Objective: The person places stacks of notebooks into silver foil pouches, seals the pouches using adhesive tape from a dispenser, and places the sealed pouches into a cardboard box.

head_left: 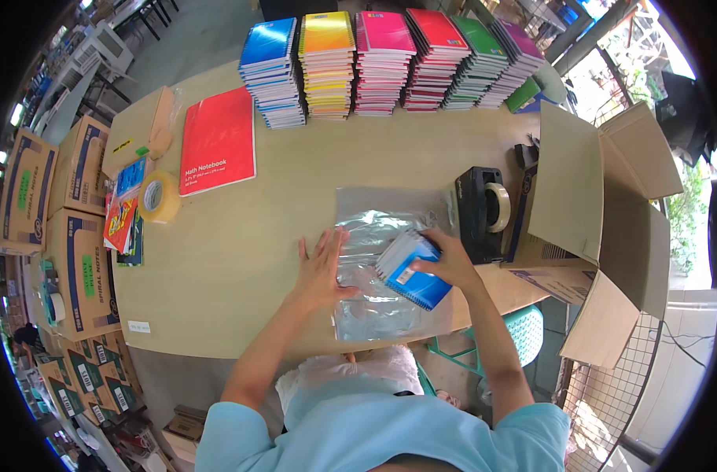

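Observation:
My right hand (pixel 450 263) is closed on a small stack of blue spiral notebooks (pixel 413 269), thumb on the top cover and fingers around the far edge. The stack is tilted a little, above a clear plastic bag (pixel 358 315) laid flat near the table's front edge. My left hand (pixel 321 270) lies flat with fingers spread at the left edge of this bag. Just right of the bag stands a black tape dispenser (pixel 475 216) with a roll of tape (pixel 498 208) in it.
Tall notebook stacks (pixel 327 67) in several colours line the table's far edge. A large red notebook (pixel 218 141) and a tape roll (pixel 160 197) lie left. An open cardboard box (pixel 567 185) stands right; closed boxes (pixel 79 271) are piled left. A green chair (pixel 523 337) is below the table.

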### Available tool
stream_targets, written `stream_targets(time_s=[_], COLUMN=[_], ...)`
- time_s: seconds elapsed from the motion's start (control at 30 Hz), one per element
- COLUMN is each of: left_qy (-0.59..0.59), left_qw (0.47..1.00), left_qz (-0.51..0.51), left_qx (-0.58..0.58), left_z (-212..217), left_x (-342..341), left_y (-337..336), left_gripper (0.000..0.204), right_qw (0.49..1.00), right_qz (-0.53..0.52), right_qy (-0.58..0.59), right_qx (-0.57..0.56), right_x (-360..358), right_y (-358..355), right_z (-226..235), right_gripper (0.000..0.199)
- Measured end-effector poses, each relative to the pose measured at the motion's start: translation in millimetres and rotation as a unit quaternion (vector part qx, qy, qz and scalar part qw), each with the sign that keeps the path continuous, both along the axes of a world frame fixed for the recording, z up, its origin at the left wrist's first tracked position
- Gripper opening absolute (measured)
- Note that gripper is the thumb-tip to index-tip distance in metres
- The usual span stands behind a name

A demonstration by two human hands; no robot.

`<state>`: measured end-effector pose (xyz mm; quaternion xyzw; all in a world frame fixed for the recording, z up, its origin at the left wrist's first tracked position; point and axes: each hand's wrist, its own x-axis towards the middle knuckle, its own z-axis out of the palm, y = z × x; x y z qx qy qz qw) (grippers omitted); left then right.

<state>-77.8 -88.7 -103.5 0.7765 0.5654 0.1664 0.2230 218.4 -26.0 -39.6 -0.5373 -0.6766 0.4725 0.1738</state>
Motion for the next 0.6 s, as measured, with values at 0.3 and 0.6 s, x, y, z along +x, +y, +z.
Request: stream_targets(time_s=[0.3,0.6], left_qy=[0.028,0.029], left_qw=[0.999,0.999], left_qz=[-0.031,-0.025], left_qx=[-0.013,-0.017], left_z=[-7.2,3.9], left_x=[-37.8,-41.7], left_y=[3.6,-0.6], left_gripper=[0.148,0.136], right_qw=[0.968,0.893], right_qz=[0.216,0.265], right_qy=[-0.125,-0.314], right_qx=[-0.019,0.182], right_x=[-85.1,-94.4], right_y=[54.8,43.6], right_z=[-15.3,3.9], right_gripper=[0.084,0.074])
